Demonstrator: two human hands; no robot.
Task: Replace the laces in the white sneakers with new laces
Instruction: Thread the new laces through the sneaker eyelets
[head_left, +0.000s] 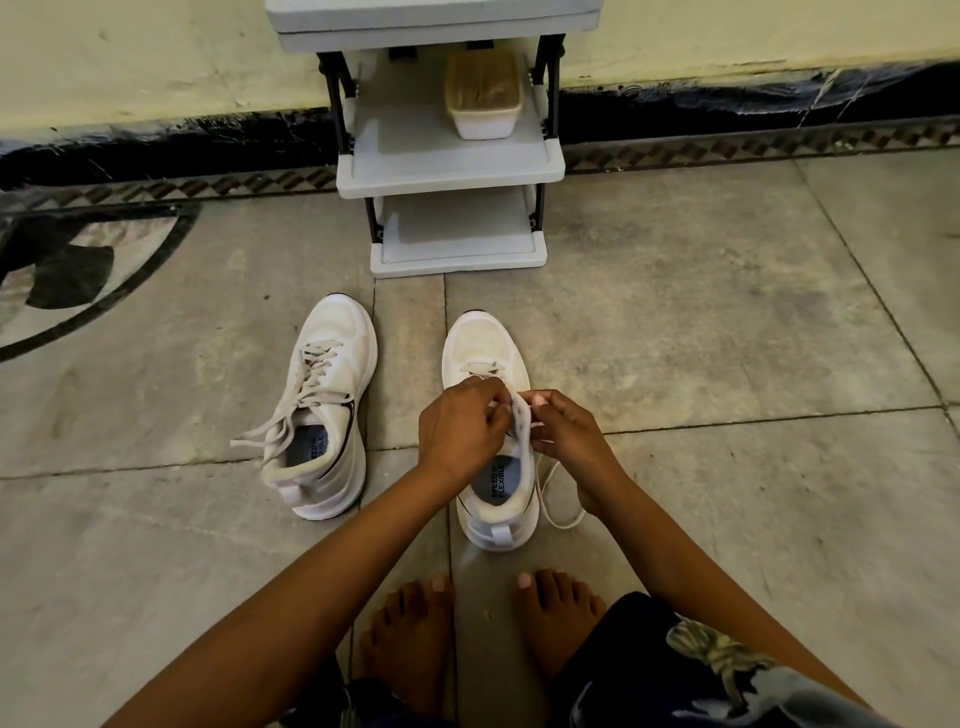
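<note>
Two white sneakers stand on the floor with toes pointing away from me. The left sneaker (327, 410) is laced, its loose lace ends trailing at its left side. On the right sneaker (485, 353) the lace remains only near the toe. My left hand (462, 431) pinches the lace at the eyelets. My right hand (563, 428) pinches the shoe's right eyelet flap (521, 421), pulling it up. A loose lace (558, 499) loops on the floor beside the right sneaker's heel.
A grey shoe rack (447, 166) stands against the wall beyond the sneakers, with a beige plastic box (483, 98) on its middle shelf. My bare feet (483, 629) rest on the tiled floor just behind the right sneaker.
</note>
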